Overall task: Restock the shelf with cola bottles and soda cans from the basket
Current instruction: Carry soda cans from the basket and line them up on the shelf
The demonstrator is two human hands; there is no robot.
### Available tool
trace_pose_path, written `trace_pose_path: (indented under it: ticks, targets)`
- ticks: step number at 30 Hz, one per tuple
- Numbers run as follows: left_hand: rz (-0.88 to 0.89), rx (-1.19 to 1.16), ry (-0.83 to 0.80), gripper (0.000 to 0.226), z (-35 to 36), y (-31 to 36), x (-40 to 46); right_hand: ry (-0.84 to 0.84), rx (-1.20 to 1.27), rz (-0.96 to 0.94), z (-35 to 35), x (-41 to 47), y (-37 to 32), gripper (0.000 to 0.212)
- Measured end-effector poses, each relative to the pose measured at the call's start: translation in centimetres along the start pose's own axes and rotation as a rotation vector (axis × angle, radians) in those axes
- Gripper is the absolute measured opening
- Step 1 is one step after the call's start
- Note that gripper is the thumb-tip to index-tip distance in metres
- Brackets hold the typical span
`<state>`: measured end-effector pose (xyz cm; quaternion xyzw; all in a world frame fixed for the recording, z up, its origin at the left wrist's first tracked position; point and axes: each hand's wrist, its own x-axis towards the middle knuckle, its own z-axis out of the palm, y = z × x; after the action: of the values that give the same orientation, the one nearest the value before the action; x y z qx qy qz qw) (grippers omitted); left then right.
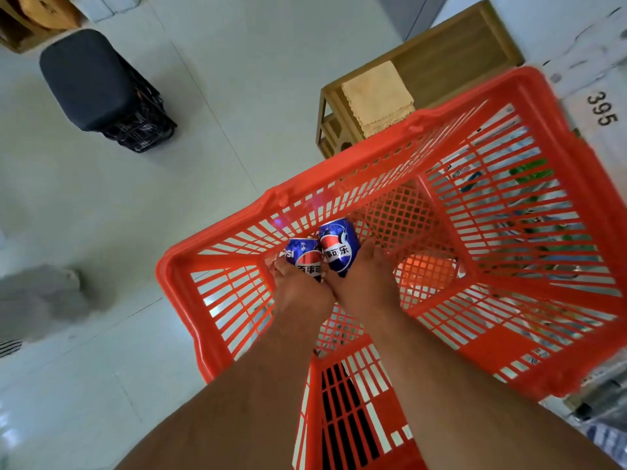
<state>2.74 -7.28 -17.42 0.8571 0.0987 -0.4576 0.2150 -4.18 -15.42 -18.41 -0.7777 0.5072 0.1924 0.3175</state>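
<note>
My left hand (300, 288) and right hand (363, 283) each grip a blue Pepsi can, left can (305, 259) and right can (337, 245), both printed "百事可乐", inside the red basket (509, 334).

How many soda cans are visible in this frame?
2, both inside the red basket: one can in the left hand, another in the right hand. Others may be hidden.

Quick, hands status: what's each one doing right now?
Left hand: grips a blue cola can inside the red basket.
Right hand: grips a second blue cola can, beside the first.
</note>
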Motion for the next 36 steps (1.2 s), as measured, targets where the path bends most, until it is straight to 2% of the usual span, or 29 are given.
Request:
trace_pose_path:
  ticks: [2,4,9,14,16,19,23,27,31,34,36]
  targets:
    - [-0.028,0.061,-0.012,0.110,0.1,0.1,0.3,-0.014,-0.029,-0.011,-0.1,0.3,0.4,0.095]
    - [-0.045,0.113,0.006,0.110,0.2,0.1,0.6,-0.027,-0.036,-0.021,-0.2,0.7,0.5,0.094]
    - [-0.030,0.096,0.064,0.083,0.5,-0.2,1.2,-0.034,0.095,0.043,0.5,1.4,0.8,0.086]
    - [0.036,0.092,0.021,0.059,-0.7,-0.4,0.5,-0.150,0.305,0.060,-1.5,0.5,1.1,0.031]
    - [0.063,0.101,-0.010,0.045,-1.7,-0.2,-0.7,-0.153,0.381,0.082,-3.1,-0.7,1.2,0.023]
    - [0.140,0.111,-0.034,0.042,-3.8,1.0,-3.8,-0.140,0.474,0.100,-6.3,-3.4,0.7,0.016]
    - [0.255,0.123,-0.034,0.036,-7.8,3.4,-9.8,-0.033,0.572,0.083,-11.6,-7.9,-0.4,0.016]
    - [0.443,0.135,-0.029,0.037,-11.5,5.8,-15.0,0.102,0.689,0.060,-16.0,-13.0,-1.7,0.022]
    - [0.657,0.132,-0.053,0.038,-14.9,8.3,-19.5,0.195,0.816,0.018,-19.4,-18.2,-2.7,0.038]
    - [0.802,0.141,-0.117,0.041,-17.3,9.4,-22.9,0.304,0.876,0.060,-20.6,-22.2,-3.3,0.058]
    - [0.901,0.151,-0.168,0.044,-18.6,9.6,-25.0,0.393,0.925,0.086,-21.0,-25.3,-3.8,0.058]
